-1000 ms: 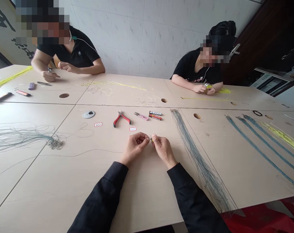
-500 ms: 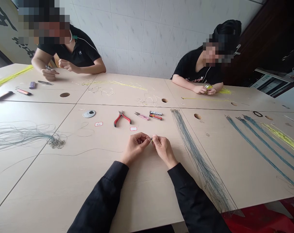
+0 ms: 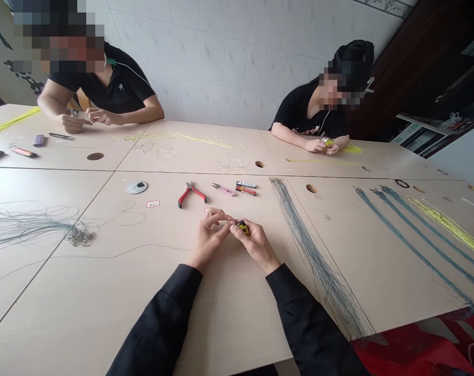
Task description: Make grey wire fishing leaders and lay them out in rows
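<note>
My right hand (image 3: 256,243) is closed round a small yellow-and-black object (image 3: 243,227), whose exact kind I cannot make out. Against it, my left hand (image 3: 213,235) has its thumb and forefinger pinched together, touching the right fingertips. A thin dark line (image 3: 151,245) runs over the table from the left and disappears beside my left hand; its end in the fingers is too fine to see. Just beyond my hands, a small red-edged label (image 3: 209,210) is partly covered by my left fingers. Red-handled pliers (image 3: 192,194) lie open past them.
Pink thread snips (image 3: 223,189) lie beside two batteries (image 3: 246,188). Blue-grey line bundles stretch to the right (image 3: 311,250) and left (image 3: 80,234). A round cap (image 3: 137,187) and table holes (image 3: 311,188) are farther off. Two people work across the table.
The yellow-and-black object now shows in my right hand, where only a dark tip was visible before. My left fingers have lifted and spread slightly. The whole view has shifted a little.
</note>
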Demonstrator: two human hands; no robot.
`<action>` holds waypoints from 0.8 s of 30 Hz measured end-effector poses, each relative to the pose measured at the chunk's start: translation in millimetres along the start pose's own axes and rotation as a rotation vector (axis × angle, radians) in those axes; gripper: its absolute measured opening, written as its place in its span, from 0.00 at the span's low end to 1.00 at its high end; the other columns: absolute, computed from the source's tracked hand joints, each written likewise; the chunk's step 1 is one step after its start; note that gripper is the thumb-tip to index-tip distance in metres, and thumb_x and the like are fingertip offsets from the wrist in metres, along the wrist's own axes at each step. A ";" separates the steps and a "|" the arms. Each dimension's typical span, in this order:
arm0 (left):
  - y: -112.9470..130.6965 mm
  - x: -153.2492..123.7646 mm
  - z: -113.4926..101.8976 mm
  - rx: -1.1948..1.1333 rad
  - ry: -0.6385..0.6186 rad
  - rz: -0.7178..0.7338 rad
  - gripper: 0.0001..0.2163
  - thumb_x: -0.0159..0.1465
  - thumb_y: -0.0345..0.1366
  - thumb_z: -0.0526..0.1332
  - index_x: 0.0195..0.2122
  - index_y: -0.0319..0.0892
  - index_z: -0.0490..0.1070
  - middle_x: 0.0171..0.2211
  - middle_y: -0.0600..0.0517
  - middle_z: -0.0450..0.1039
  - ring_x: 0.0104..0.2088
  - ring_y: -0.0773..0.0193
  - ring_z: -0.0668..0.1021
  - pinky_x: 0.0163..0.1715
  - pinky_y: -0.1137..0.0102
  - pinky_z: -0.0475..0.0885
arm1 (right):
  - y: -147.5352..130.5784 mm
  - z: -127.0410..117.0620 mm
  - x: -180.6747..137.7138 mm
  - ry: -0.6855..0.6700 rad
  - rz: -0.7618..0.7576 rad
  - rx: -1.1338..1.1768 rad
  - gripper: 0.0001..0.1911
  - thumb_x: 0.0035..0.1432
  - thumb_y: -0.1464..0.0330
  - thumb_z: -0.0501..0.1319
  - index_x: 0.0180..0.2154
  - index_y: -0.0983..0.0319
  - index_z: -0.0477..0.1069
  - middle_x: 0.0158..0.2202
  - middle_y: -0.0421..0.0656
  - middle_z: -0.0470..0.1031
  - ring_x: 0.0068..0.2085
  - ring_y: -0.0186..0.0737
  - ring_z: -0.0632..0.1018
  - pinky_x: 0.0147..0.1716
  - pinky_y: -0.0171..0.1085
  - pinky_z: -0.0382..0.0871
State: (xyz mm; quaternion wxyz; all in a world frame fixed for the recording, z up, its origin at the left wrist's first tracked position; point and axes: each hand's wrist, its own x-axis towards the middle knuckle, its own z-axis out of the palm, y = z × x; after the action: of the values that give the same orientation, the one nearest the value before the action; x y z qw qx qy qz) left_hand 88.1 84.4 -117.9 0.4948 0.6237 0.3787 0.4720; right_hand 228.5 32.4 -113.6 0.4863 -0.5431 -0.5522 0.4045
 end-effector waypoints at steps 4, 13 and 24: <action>-1.1 1.9 -2.2 -0.059 0.011 0.004 0.07 0.56 0.41 0.68 0.29 0.42 0.78 0.36 0.48 0.71 0.41 0.60 0.72 0.38 0.70 0.67 | 0.3 2.1 -0.5 -0.024 0.036 0.067 0.20 0.59 0.52 0.60 0.31 0.64 0.68 0.24 0.36 0.57 0.27 0.31 0.58 0.26 0.32 0.53; -1.2 -0.2 -3.6 -0.305 -0.085 -0.220 0.10 0.56 0.42 0.68 0.31 0.40 0.74 0.29 0.53 0.74 0.30 0.67 0.74 0.33 0.72 0.68 | 2.8 0.7 -2.9 -0.048 0.089 0.168 0.19 0.58 0.53 0.61 0.31 0.62 0.65 0.24 0.34 0.54 0.23 0.28 0.54 0.22 0.32 0.49; -2.8 2.5 -6.5 -0.362 -0.131 -0.179 0.08 0.57 0.40 0.67 0.28 0.40 0.75 0.28 0.52 0.72 0.31 0.67 0.72 0.36 0.72 0.66 | -16.4 -10.3 -27.4 -0.041 0.278 0.574 0.11 0.53 0.61 0.60 0.30 0.62 0.63 0.20 0.30 0.46 0.20 0.27 0.47 0.19 0.31 0.40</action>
State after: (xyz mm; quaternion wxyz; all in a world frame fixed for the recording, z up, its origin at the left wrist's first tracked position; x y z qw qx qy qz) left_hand 82.6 89.0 -119.6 0.6622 0.5179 0.3087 0.4450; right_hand 233.4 3.0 -98.3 0.5487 -0.4456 -0.3457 0.6172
